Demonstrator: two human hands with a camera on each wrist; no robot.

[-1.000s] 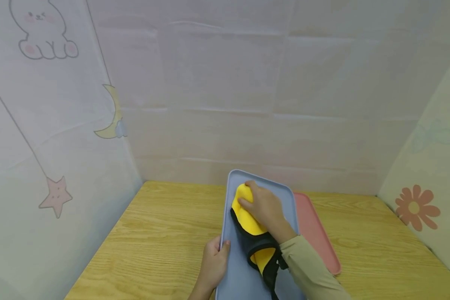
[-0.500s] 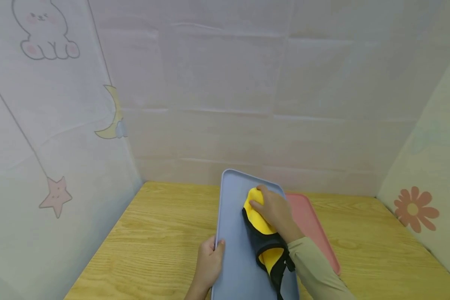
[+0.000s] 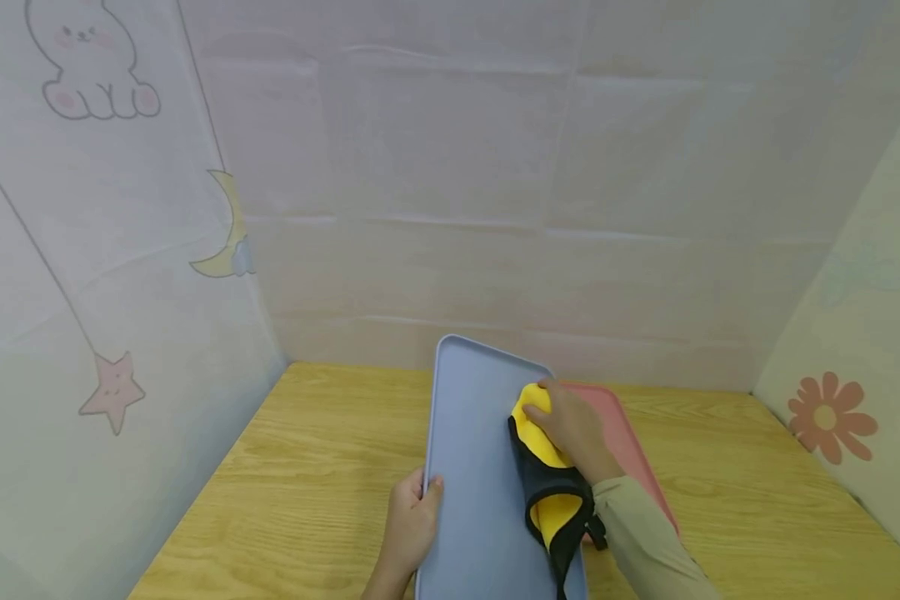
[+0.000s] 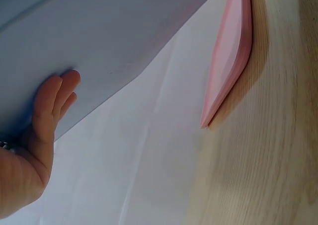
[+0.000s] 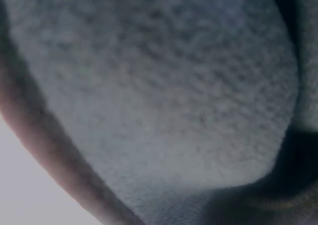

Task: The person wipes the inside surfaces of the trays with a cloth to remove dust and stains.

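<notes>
A pale blue rectangular tray (image 3: 468, 467) stands tilted up off the table. My left hand (image 3: 412, 517) pinches its left edge, thumb on the inner face; in the left wrist view the fingers (image 4: 63, 88) lie against the tray's underside. My right hand (image 3: 573, 425) holds a bunched yellow and black cloth (image 3: 547, 467) over the tray's right side. The cloth's lower part curls into a loop and a dark tail hangs down. Fuzzy fabric of the cloth (image 5: 164, 101) fills most of the right wrist view, blurred and greyish, and the right fingertips are partly hidden behind it.
A pink tray (image 3: 630, 442) lies on the wooden table (image 3: 315, 467), partly covered by the blue tray and my right arm. Pale printed sheets (image 3: 435, 167) stand as walls at the back and sides.
My right hand and the cloth have slid right and slightly down across the blue tray, toward its right edge. The tray and my left hand have shifted a little left.
</notes>
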